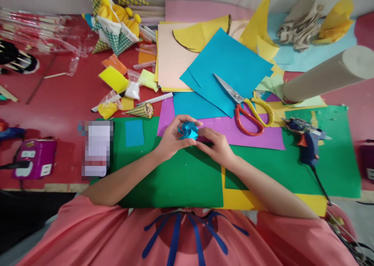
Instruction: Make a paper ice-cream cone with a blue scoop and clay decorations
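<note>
A small blue paper flower (188,131) with curled, swirling petals sits between my hands, above the purple and green sheets. My left hand (172,136) curves round it, thumb below and fingers above, closed on it. From the other side, my right hand (216,144) pinches at the flower's right edge with thumb and fingertips. Just ahead lies a purple paper sheet (210,127), and a green sheet (172,184) spreads beneath my forearms. To the left rests a small blue paper rectangle (134,133). Scissors (244,102) with red and yellow handles lie open to the right.
A blue glue gun (310,143) with a cord is at the right, below a tall white paper roll (327,75). A phone (97,149) lies left. Blue sheets (224,63), clay packets (113,79) and a decorated paper cone piece (117,28) occupy the back.
</note>
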### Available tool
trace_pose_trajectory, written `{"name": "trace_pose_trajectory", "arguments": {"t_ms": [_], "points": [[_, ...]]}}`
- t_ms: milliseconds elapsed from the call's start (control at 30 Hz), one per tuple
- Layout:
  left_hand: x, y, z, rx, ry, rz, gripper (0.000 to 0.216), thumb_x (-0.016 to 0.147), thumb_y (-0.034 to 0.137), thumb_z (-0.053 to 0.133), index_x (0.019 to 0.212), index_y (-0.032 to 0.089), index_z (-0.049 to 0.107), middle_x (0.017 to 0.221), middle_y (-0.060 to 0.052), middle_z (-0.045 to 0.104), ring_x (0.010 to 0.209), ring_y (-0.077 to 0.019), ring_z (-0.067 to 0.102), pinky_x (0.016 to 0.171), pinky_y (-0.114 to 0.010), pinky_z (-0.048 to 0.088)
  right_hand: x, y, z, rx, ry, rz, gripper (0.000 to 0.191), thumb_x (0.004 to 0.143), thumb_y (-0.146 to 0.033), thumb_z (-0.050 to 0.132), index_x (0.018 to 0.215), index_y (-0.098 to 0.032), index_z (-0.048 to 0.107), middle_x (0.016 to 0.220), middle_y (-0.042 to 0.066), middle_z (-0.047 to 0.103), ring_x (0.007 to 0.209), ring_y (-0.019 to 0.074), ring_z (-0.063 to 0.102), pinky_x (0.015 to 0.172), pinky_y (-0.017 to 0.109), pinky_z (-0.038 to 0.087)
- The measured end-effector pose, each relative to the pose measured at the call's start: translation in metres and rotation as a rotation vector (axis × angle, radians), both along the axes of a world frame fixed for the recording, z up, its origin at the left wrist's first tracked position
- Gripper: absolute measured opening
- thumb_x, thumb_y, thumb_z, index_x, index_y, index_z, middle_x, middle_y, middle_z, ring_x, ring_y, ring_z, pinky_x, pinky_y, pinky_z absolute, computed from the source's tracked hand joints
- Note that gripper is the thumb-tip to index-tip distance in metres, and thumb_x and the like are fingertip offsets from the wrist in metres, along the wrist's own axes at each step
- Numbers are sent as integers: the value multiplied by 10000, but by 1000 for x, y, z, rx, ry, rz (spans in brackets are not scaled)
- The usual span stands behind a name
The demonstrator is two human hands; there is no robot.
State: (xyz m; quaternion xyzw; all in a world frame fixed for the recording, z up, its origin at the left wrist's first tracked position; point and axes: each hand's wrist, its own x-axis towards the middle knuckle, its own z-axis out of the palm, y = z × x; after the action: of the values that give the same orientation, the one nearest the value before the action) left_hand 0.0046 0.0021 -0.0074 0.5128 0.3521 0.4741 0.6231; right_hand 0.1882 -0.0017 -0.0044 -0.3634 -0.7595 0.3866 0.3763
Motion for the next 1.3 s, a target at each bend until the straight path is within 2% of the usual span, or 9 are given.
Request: {"name": "trace_pose_trajectory", "arguments": {"t_ms": [200, 333, 433, 533, 600, 733, 867, 1033, 1300], "points": [[4, 1, 0, -32, -92, -48, 477, 726, 401, 795, 1100, 267, 531, 1088, -41, 677, 1060, -169, 650, 875, -291, 541, 3, 1, 0, 52, 10, -31, 110, 927, -303, 574, 923, -198, 605, 893, 71, 704, 820, 167, 685, 716, 274, 552], [4, 3, 0, -43, -78, -35, 494, 692, 405, 818, 1066, 252, 534, 1048, -41, 666, 1000, -163, 657, 820, -267, 544, 4, 1, -1, 22, 22, -17, 110, 946, -277, 536, 929, -212, 624, 925, 69, 705, 876, 178, 693, 773, 302, 560], [1, 3, -3, -16, -75, -39, 519, 711, 387, 808, 1137, 268, 535, 1061, -34, 656, 967, -145, 650, 776, -236, 529, 4, 1, 0, 33, 22, 16, 139, 953, -272, 517, 955, -210, 641, 968, 83, 707, 926, 192, 689, 815, 330, 562], [0, 2, -6, 15, -46, -20, 578, 725, 410, 792, 1220, 285, 521, 1124, -42, 640, 963, -143, 643, 777, -236, 523, 4, 2, 1, 83, -4, 42, 148, 953, -264, 514, 945, -196, 645, 947, 93, 708, 892, 191, 687, 779, 323, 563], [0, 2, -6, 8, -31, 5, 537, 735, 436, 778, 1192, 270, 549, 1118, -43, 641, 951, -139, 643, 788, -233, 523, 3, 2, 2, 115, -17, 40, 140, 950, -255, 521, 926, -192, 643, 923, 92, 711, 859, 186, 686, 750, 312, 560], [5, 2, -1, -168, -77, 29, 466, 747, 495, 747, 1099, 246, 569, 1026, -23, 647, 901, -132, 655, 790, -239, 537, 3, 1, -1, 147, -62, -46, 100, 919, -290, 576, 887, -212, 629, 861, 70, 711, 770, 178, 674, 690, 304, 542], [11, 2, 7, -320, -174, -42, 450, 784, 544, 690, 1083, 244, 538, 991, -20, 651, 881, -143, 666, 781, -274, 554, 4, 1, -4, 284, -117, -102, 66, 915, -262, 575, 941, -233, 629, 841, 56, 718, 746, 179, 677, 662, 306, 527], [13, 0, 10, -409, -233, -77, 419, 799, 539, 676, 1059, 232, 559, 979, -25, 651, 858, -140, 648, 764, -271, 554, 6, 2, -2, 488, -150, -112, 187, 927, -191, 552, 1087, -252, 628, 846, 44, 732, 730, 172, 689, 619, 294, 523], [15, 1, 9, -415, -259, -42, 358, 848, 570, 593, 944, 227, 625, 943, -30, 668, 885, -146, 650, 756, -262, 550, 6, 3, -1, 530, -75, -115, 187, 887, -164, 624, 1064, -223, 636, 867, 62, 734, 767, 177, 699, 634, 284, 560]]}}
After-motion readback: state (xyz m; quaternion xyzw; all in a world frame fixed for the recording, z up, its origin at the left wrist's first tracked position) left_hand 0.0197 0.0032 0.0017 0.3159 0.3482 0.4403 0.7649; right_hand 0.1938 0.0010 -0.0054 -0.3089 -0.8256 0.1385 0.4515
